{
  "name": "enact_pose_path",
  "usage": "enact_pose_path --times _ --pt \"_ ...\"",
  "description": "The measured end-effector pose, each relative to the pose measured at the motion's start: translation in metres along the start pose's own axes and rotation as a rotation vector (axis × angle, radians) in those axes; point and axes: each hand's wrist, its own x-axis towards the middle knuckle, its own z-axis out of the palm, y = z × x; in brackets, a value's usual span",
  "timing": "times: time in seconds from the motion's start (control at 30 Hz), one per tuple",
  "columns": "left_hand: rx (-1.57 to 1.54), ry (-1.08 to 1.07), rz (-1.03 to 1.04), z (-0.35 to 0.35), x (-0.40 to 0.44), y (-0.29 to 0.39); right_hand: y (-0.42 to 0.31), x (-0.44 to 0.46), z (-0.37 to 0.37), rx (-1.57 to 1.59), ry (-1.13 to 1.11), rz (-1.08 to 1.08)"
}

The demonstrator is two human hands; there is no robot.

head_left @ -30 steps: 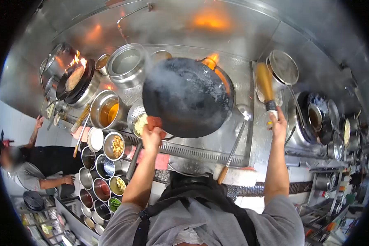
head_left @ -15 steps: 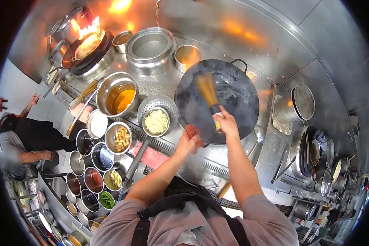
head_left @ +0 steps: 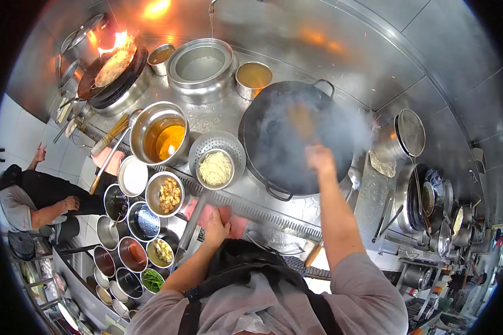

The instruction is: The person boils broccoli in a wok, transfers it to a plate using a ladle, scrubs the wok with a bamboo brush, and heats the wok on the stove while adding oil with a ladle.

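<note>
My right hand [head_left: 321, 160] is closed round the handle of a bamboo wok brush [head_left: 300, 119], whose bristles are smeared by motion. The brush is over the black wok [head_left: 265, 162], and thick steam hides much of the wok's inside. Low at the counter's front edge, my left hand [head_left: 217, 228] is closed on a folded red cloth [head_left: 224, 213], beside a pink cloth [head_left: 238, 224] lying there. Left of the wok stands a perforated strainer [head_left: 199, 146] with a bowl of pale noodles [head_left: 215, 168] in it.
A pot of orange oil [head_left: 145, 119], a bowl of browned chunks [head_left: 169, 194] and several ingredient pots stand to the left. Flames rise at a second wok [head_left: 86, 86] at the back left. Water runs into a large pot [head_left: 225, 56]. A co-worker [head_left: 36, 195] is at the far left.
My left hand has left the wok's near handle with the red cloth and moved down-left to the counter edge. The brush has shifted right, and the steam is thicker.
</note>
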Motion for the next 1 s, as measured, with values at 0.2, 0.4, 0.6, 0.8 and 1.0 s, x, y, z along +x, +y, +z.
enact_pose_path --times 0.2,0.4,0.6,0.8,1.0 --pt "-0.303 -0.119 -0.167 -0.037 0.003 0.020 0.022 -0.072 -0.105 -0.471 -0.185 -0.341" --pt "0.153 -0.157 -0.073 -0.031 -0.007 0.007 -0.026 -0.049 -0.123 -0.457 0.376 -0.040" --pt "0.196 0.046 0.119 -0.057 0.002 0.047 -0.074 -0.062 -0.002 0.311 -0.114 0.022" --pt "-0.131 -0.126 0.862 -0.033 0.039 0.204 -0.008 -0.054 -0.157 -0.674 0.097 -0.063" --pt "-0.039 -0.041 0.918 0.026 0.072 0.200 -0.031 -0.028 -0.133 -0.194 0.624 -0.131"
